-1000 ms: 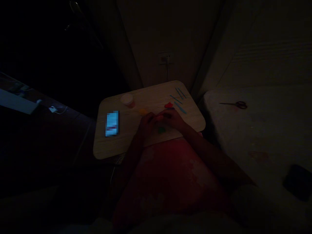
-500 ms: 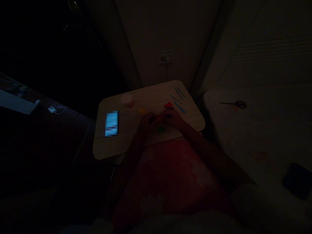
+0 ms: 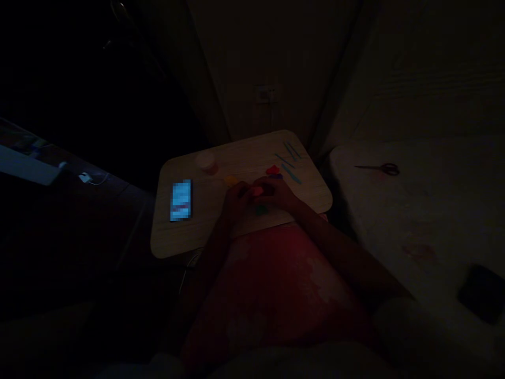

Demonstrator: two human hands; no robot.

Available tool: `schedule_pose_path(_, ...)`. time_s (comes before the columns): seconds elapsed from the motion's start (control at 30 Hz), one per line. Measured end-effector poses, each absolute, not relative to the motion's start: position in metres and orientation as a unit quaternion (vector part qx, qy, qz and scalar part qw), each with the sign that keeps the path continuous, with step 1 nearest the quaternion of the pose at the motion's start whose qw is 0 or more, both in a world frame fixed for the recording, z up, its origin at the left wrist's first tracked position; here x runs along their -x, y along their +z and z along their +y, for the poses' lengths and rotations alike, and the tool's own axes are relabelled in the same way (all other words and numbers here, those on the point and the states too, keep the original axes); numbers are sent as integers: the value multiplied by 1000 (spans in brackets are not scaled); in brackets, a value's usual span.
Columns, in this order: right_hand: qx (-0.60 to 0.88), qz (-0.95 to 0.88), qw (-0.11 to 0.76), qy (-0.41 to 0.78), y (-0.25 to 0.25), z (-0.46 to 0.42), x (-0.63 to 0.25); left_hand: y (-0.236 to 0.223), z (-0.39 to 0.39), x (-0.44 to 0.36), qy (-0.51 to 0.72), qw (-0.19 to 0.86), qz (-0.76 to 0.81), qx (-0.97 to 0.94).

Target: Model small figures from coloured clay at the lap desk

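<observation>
In the dim light, my left hand (image 3: 235, 201) and my right hand (image 3: 282, 193) meet over the small wooden table (image 3: 213, 221). Their fingers close around a soft orange-red lump of modelling clay (image 3: 257, 191), partly covered by them. A green lump (image 3: 261, 209) lies just below the hands. Beyond my left fingers is a yellow lump (image 3: 230, 180). A red lump (image 3: 273, 169) and a dark blue lump (image 3: 275, 177) lie beyond my right hand. Finer finger detail is lost in the dark.
Several thin blue-green sticks (image 3: 291, 172) lie at the table's far right. A pale pink tub (image 3: 207, 162) stands at the back left, and a lit phone (image 3: 180, 201) lies nearer. Scissors (image 3: 389, 169) rest on the pale surface to the right. A wall socket (image 3: 266, 94) holds a plug.
The orange-red clay shows more plainly between my fingers now. My hands have shifted and turned slightly around it; the other things on the table stay in place.
</observation>
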State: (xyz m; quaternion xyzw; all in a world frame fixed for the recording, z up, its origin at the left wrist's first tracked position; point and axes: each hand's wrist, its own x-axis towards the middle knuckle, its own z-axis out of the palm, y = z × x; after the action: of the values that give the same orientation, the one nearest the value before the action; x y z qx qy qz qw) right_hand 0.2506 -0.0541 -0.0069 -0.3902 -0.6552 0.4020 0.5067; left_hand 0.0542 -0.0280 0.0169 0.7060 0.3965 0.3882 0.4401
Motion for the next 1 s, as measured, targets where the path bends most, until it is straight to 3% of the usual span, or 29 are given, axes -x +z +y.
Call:
schedule_pose_path(0.47, 429, -650, 528, 339, -2, -54, -252, 12, -27, -54, 384, 497, 321, -709)
schedule_pose_path(0.73, 433, -596, 526, 426, -4, -51, -255, 9, -27, -55, 389, 437, 332, -740)
schedule_pose_path(1.0, 411, -616, 507, 441, -4, -50, -256, 15, -31, -54, 426, 401, 368, -722)
